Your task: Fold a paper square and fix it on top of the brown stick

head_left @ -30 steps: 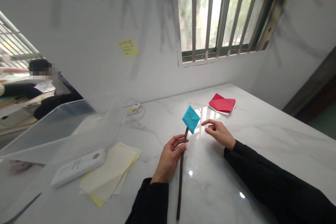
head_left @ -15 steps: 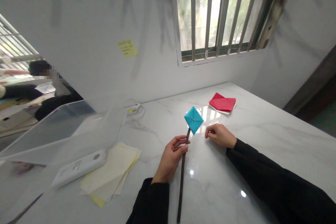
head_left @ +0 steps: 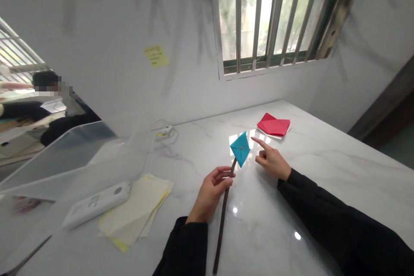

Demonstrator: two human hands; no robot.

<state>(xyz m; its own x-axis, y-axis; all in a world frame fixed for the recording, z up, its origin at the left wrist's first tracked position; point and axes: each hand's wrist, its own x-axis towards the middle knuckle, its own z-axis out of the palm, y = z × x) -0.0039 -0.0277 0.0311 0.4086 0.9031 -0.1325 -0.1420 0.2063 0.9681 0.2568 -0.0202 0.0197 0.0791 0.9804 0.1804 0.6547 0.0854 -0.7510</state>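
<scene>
The left hand [head_left: 207, 196] grips a dark stick [head_left: 222, 224] between thumb and fingers, at the upper part of the stick. The stick slants; its lower end points toward the near edge of the view and its upper end toward the far side. A blue folded paper piece [head_left: 237, 155] is mounted at the upper end, just beyond the left fingers, with a small fastener [head_left: 241, 148] at its center. One corner of the piece points to the far side.

The right hand [head_left: 274, 164] is positioned to the right of the blue piece. Its index finger is extended toward the piece, near it but apart; the remaining fingers are curled and released.

The table [head_left: 326, 172] has a white, grey-veined surface. Red paper [head_left: 274, 126] lies on the far right, over a white sheet. Cream and yellow sheets [head_left: 136, 211] lie to the left of the left hand, beside a white elongated object [head_left: 97, 205]. A yellow note [head_left: 156, 56] is fixed to the wall [head_left: 187, 90], left of the barred window [head_left: 252, 26].
</scene>
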